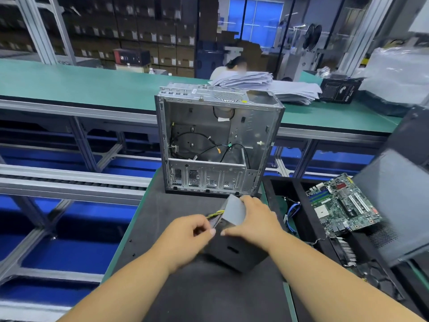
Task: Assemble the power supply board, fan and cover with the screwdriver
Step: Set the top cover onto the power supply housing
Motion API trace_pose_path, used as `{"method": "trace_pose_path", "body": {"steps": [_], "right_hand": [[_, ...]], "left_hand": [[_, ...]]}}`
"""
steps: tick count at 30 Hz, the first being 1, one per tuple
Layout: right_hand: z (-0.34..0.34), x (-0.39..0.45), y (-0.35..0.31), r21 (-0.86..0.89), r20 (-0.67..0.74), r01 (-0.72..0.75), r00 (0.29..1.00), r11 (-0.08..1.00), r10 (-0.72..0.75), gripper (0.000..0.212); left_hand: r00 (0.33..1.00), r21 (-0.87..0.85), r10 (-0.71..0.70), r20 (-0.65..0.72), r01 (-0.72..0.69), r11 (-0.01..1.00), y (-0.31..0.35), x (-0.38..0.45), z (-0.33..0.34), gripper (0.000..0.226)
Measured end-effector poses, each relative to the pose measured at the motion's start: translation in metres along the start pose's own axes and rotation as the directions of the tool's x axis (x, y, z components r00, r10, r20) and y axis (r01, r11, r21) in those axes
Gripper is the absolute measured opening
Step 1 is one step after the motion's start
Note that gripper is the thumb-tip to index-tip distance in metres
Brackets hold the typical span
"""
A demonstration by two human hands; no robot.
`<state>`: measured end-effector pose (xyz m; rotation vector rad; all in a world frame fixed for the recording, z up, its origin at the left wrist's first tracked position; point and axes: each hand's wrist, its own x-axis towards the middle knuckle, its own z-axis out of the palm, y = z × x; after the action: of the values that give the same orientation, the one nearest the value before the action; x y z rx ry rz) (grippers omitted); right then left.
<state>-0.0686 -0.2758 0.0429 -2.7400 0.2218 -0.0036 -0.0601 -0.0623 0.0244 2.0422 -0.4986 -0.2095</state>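
Note:
An open metal computer case (pixel 218 140) stands upright on the black mat (pixel 176 228), with loose black cables inside it. In front of it a grey and black power supply box (pixel 234 247) rests tilted on the mat. My right hand (pixel 253 219) grips the box over its top. My left hand (pixel 188 238) pinches the bundle of yellow and black wires (pixel 216 217) that comes out of the box's left side. A green motherboard (pixel 343 205) lies in a black tray (pixel 301 219) to the right. No screwdriver is in view.
A dark cover panel (pixel 399 205) leans over the tray at the right. Behind the case runs a green bench (pixel 81 82) with stacked papers (pixel 267 87) and a black box (pixel 339 89). Left of the mat is a conveyor frame (pixel 69 182). A person sits beyond the bench.

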Motion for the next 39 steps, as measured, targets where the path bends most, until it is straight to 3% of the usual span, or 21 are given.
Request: {"method": "trace_pose_path", "body": {"steps": [3, 6, 8, 12, 16, 18, 20, 22, 25, 28, 32, 34, 39], "right_hand": [[-0.016, -0.006, 0.005, 0.205, -0.016, -0.049, 0.998, 0.978, 0.053, 0.088], [-0.028, -0.012, 0.006, 0.406, -0.026, -0.084, 0.994, 0.91, 0.103, 0.081], [-0.033, -0.015, 0.006, 0.591, -0.005, -0.114, 0.989, 0.799, 0.145, 0.081], [-0.036, -0.024, 0.008, 0.834, 0.059, -0.143, 0.983, 0.533, 0.173, 0.094], [-0.038, -0.032, 0.014, 0.954, 0.118, -0.14, 0.988, 0.266, 0.099, 0.083], [-0.041, -0.035, 0.02, 0.962, 0.138, -0.148, 0.989, 0.228, 0.058, 0.074], [-0.045, -0.035, 0.029, 0.957, 0.151, -0.161, 0.987, 0.241, 0.062, 0.07], [-0.052, -0.035, 0.035, 0.92, 0.108, -0.135, 0.99, 0.369, 0.093, 0.077], [-0.065, -0.038, 0.036, 0.733, -0.015, -0.003, 1.0, 0.68, 0.02, 0.076], [-0.065, -0.036, 0.037, 0.632, -0.074, 0.105, 0.994, 0.767, -0.076, 0.068], [-0.054, -0.03, 0.041, 0.617, -0.101, 0.027, 0.994, 0.786, 0.045, 0.04], [-0.047, -0.026, 0.049, 0.645, -0.06, -0.071, 0.988, 0.761, 0.142, 0.024], [-0.032, -0.021, 0.063, 0.646, -0.001, -0.205, 0.963, 0.735, 0.269, 0.013]], "left_hand": [[0.959, 0.03, -0.213, 0.188, 0.211, 0.977, -0.011, -0.003, 0.01, 0.024], [0.884, 0.033, -0.434, 0.176, 0.435, 0.9, -0.026, -0.002, 0.019, 0.045], [0.856, -0.11, -0.482, 0.188, 0.506, 0.856, -0.028, -0.003, 0.022, 0.053], [0.874, -0.536, -0.35, 0.338, 0.484, 0.691, -0.017, -0.002, 0.031, 0.08], [0.935, -0.779, -0.201, 0.293, 0.355, 0.517, -0.005, 0.001, 0.04, 0.08], [0.955, -0.813, -0.187, 0.231, 0.295, 0.502, -0.001, 0.003, 0.04, 0.086], [0.965, -0.794, -0.186, 0.183, 0.257, 0.552, 0.004, 0.004, 0.038, 0.086], [0.966, -0.724, -0.204, 0.156, 0.252, 0.642, 0.007, 0.006, 0.035, 0.086], [0.963, -0.475, -0.235, 0.131, 0.269, 0.838, 0.012, 0.008, 0.029, 0.082], [0.966, -0.073, -0.244, 0.088, 0.25, 0.965, 0.023, 0.009, 0.027, 0.072], [0.988, 0.403, -0.123, 0.096, 0.075, 0.912, 0.041, 0.014, 0.032, 0.083], [0.99, 0.51, -0.07, 0.12, -0.001, 0.86, 0.044, 0.018, 0.037, 0.094], [0.991, 0.685, 0.064, 0.12, -0.13, 0.717, 0.04, 0.034, 0.045, 0.098]]}}
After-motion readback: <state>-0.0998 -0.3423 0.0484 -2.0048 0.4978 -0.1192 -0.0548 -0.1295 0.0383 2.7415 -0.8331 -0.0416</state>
